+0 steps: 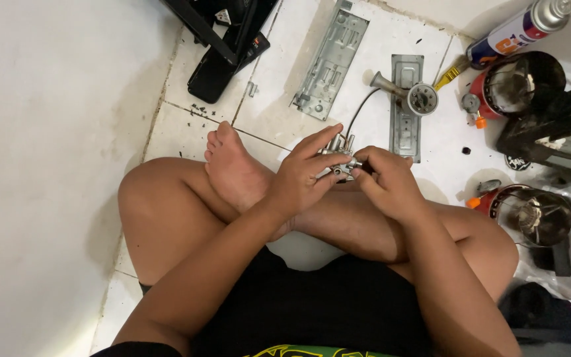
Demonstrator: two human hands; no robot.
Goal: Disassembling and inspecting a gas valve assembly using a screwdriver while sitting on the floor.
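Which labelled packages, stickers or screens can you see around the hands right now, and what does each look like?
Spray can: top right, lying tilted on the floor tiles; a cylinder with silver top and blue, white, orange and red label.
Round sticker: on the floor right of the hands; small, dark with light markings.
No screens in view.

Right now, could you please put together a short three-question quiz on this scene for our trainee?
1. True or false: both hands are on the small metal part.
2. Which lies nearest the spray can: A) black frame, B) yellow tool, C) long metal bracket?
3. What does the person sit on?

Key:
1. True; left hand and right hand grip it.
2. B.
3. The tiled floor.
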